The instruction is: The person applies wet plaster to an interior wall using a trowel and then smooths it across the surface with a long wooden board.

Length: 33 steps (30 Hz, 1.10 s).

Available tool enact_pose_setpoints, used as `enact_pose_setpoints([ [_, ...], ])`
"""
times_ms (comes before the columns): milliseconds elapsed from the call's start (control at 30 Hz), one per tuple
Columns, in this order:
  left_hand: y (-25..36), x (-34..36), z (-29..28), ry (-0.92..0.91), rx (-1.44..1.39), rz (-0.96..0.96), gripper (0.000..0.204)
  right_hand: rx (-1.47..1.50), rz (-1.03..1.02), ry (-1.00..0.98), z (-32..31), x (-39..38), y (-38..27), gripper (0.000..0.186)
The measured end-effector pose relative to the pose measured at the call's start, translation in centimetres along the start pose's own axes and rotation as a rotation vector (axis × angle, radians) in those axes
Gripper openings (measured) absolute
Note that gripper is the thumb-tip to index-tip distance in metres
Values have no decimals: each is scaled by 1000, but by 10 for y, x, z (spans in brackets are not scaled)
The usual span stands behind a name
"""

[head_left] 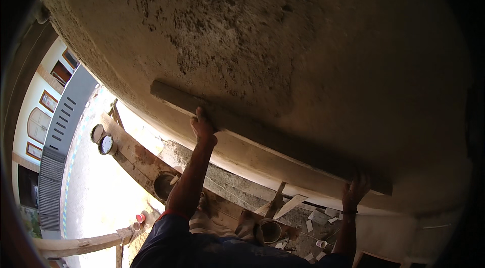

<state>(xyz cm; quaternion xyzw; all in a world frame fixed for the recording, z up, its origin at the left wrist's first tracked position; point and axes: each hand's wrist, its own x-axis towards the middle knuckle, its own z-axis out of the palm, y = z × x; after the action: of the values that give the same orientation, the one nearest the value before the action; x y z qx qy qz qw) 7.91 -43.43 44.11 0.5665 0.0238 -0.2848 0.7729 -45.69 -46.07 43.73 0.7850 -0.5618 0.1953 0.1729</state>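
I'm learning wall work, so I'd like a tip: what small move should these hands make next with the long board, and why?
Probably slide the long board slightly upward: the left hand and right hand both hold it at the wall, and a rough, pitted patch lies just above.

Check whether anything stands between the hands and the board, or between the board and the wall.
Nothing visible does: the left hand and right hand both hold the board, which lies along the wall with no object showing between. Its wall-side face is hidden.
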Motion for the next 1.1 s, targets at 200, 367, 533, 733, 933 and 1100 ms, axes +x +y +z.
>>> enact_pose_setpoints([
  [200,-17,-25,20,-18,-164,157,51,-35,-15,96,38,-27,38,53],
  [367,103,-5,30,-79,-148,240,66,-74,-75,250,-4,28,-8,50],
  [533,208,25,40,-140,-102,385,58,-11,-84,184,-95,95,-80,54],
  [733,284,76,18,-244,-101,393,51,-24,-160,230,-175,159,-142,69],
  [933,228,21,29,-141,91,237,54,-23,-270,271,-148,131,-76,59],
  [1100,83,-35,38,-139,-94,59,61,-148,-75,163,-71,51,28,52],
])
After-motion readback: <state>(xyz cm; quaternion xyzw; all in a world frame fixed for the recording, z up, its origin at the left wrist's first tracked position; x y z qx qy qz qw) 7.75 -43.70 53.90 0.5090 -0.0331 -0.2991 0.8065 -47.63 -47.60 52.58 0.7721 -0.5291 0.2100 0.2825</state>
